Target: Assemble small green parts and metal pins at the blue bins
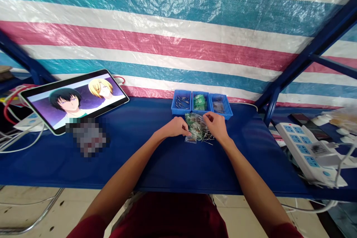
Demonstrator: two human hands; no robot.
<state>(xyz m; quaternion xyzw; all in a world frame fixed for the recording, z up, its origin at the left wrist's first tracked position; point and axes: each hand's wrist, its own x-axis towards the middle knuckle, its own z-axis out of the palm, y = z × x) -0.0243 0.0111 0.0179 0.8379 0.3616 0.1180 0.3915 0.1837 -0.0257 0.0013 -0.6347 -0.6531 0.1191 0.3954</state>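
Observation:
My left hand point(177, 126) is closed, thumb and finger pinched at the edge of a small clear plastic bag point(190, 138). Opposite it, my right hand point(216, 123) pinches the upper side of the clear plastic between the hands. Green-printed packaging point(192, 122) shows there too. Thin metal pieces that look like screws or nails point(205, 135) lie in a loose heap under and beside my right hand. Just behind stand three joined blue bins: the left bin point(176, 111) holds metal pins, the middle bin point(198, 112) green packets, the right bin point(229, 111) clear bags.
A tablet point(78, 100) playing a cartoon leans at the left, with a blurred-out patch point(89, 137) before it. White power strips point(302, 152) and cables lie right of the blue table point(156, 171). Blue metal posts point(279, 85) and a striped tarp point(178, 52) bound the back.

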